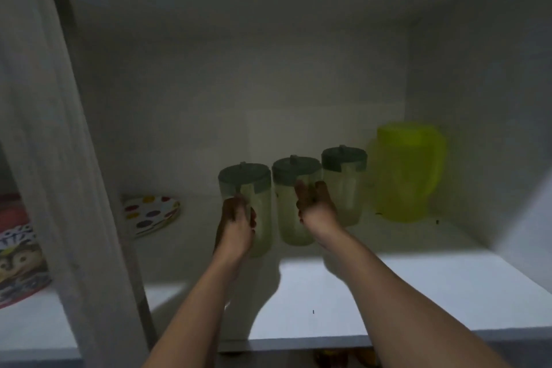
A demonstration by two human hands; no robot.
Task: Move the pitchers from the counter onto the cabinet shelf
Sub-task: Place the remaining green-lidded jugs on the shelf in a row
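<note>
Three tall, clear plastic pitchers with dark grey-green lids stand in a row deep on the white cabinet shelf (418, 284), each lid topped by a small knob and the pale bodies looking greenish in the dim light. The left pitcher (248, 206) is held at its front by the left hand (237, 227), whose grip is wrapped shut around what looks like the handle. The right hand (316, 209) rests on the middle pitcher (291, 212), fingers curled against its side between it and the right pitcher (346, 185); how firmly that grip is closed I cannot tell. Just right of the row stands a translucent yellow-green pitcher (407, 173) with a handle. A polka-dot plate (152, 212) lies to the left. No writing can be read.
</note>
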